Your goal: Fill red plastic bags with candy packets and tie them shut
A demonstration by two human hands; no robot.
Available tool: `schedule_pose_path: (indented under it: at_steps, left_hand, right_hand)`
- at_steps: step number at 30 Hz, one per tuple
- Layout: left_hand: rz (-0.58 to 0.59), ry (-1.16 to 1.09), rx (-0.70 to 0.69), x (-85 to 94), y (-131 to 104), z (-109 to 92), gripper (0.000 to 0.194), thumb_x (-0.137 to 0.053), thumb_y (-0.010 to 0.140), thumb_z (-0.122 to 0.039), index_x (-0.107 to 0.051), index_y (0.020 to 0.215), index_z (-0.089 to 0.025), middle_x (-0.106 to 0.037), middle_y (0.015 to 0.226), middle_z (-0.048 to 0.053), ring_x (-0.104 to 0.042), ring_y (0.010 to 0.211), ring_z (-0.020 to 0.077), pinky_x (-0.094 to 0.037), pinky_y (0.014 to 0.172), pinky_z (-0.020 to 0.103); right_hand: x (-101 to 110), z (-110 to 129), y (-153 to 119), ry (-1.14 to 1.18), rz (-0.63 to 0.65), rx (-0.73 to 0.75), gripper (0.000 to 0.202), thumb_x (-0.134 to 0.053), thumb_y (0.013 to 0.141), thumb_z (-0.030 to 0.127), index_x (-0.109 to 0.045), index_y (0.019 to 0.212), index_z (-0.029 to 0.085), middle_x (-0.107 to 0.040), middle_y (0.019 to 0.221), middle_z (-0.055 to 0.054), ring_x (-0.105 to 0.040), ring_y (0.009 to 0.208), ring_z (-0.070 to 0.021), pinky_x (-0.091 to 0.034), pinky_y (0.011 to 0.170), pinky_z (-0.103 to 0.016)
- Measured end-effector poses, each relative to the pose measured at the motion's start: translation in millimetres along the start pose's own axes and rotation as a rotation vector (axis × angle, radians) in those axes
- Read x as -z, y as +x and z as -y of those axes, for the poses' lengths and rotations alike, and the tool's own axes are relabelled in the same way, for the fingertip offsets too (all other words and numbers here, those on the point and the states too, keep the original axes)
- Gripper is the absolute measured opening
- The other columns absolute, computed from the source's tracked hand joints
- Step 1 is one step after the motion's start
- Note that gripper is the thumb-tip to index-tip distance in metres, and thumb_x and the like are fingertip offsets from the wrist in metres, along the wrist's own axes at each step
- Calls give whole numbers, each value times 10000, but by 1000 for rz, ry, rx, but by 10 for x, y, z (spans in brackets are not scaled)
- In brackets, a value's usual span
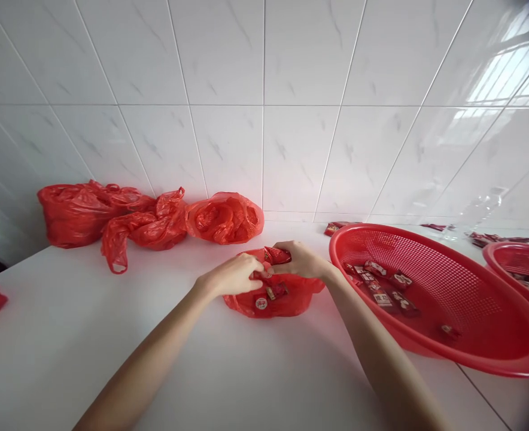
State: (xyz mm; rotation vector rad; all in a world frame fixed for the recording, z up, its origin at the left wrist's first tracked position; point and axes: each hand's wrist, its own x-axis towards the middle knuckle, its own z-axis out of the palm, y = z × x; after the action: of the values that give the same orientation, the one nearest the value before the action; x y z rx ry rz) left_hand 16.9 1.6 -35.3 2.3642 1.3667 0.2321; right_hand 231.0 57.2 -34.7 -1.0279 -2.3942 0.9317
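A red plastic bag point(291, 302) lies opened out on the white table, with several small wrapped packets point(261, 303) inside it. Over the bag's left side, my left hand point(240, 274) has its fingers curled together at the mouth; what they pinch is too small to make out. My right hand point(298, 260) grips a shiny red packet point(277, 255) at the bag's far edge. The two hands are close together, fingertips nearly meeting.
Red plastic bags point(78, 215) stand along the tiled wall, one open point(224, 218). At right, a large red basket point(471, 299) holds several packets, with a second basket point(522, 254) beyond. A clear bottle point(484, 209) and flat red packets point(340, 227) lie near the wall.
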Motion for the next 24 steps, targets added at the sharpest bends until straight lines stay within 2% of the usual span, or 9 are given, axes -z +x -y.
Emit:
schedule_pose_path:
  at_steps: [2,5,11,14,16,18,21,24]
  left_hand:
    - [108,13,21,-82,36,-84,171,-552,807,-310,-698,760,-235,-688,777,34,-641,716,210,-409,576,282]
    - [226,55,98,-211,88,-96,152,-596,760,-360,-687,773,-238,-657,720,32,-623,660,220,-354,501,283]
    - [204,-13,57,-353,156,1,321,-668,706,-387,-730,1005,-288,-659,813,38,-630,707,244,-363,474,293]
    - [195,-33,24,-332,167,3,266,-675,708,-367,-735,953,-281,-660,786,31,-625,703,239,-359,479,301]
    - [158,-18,26,-277,158,1,163,-636,754,-355,-718,859,-261,-665,755,27,-628,694,232,-382,514,307]
    - [66,12,38,-199,135,8,160,-569,820,-334,-703,851,-254,-694,796,28,-649,751,240,-437,597,318]
    - [-148,-16,29,-75,93,11,268,-530,882,-342,-683,1083,-251,-716,1072,53,-654,992,271,-495,798,356]
    - [-302,-247,-33,8,70,-33,440,-599,884,-441,-596,1268,-226,-658,1262,77,-609,1140,263,-493,941,362]
  right_hand:
    - [25,-21,-20,-7,4,7,304,-739,721,397,-646,925,191,-620,795,9,-534,727,-166,-412,623,-286]
    - [32,-54,-46,-10,18,11,341,-719,727,311,-652,1039,191,-667,916,-21,-573,827,-192,-449,708,-304]
    - [-6,-68,-36,19,-22,-14,297,-714,698,256,-654,984,201,-675,885,-7,-577,793,-178,-456,685,-291]
    - [1,-60,-38,23,-59,-36,280,-735,679,263,-653,937,193,-651,814,8,-561,743,-164,-443,642,-278]
    - [14,-47,-54,49,-82,-38,238,-724,712,281,-641,916,194,-638,780,15,-571,728,-163,-449,633,-279]
    - [27,-17,-78,147,-80,-37,186,-696,770,313,-604,885,199,-636,761,16,-606,718,-170,-478,642,-291]
    - [39,58,-118,416,-43,-74,266,-691,826,398,-520,924,219,-662,808,11,-673,699,-185,-544,671,-323]
    - [34,142,-141,622,-25,-115,391,-709,823,496,-463,978,235,-672,848,1,-701,682,-195,-586,699,-366]
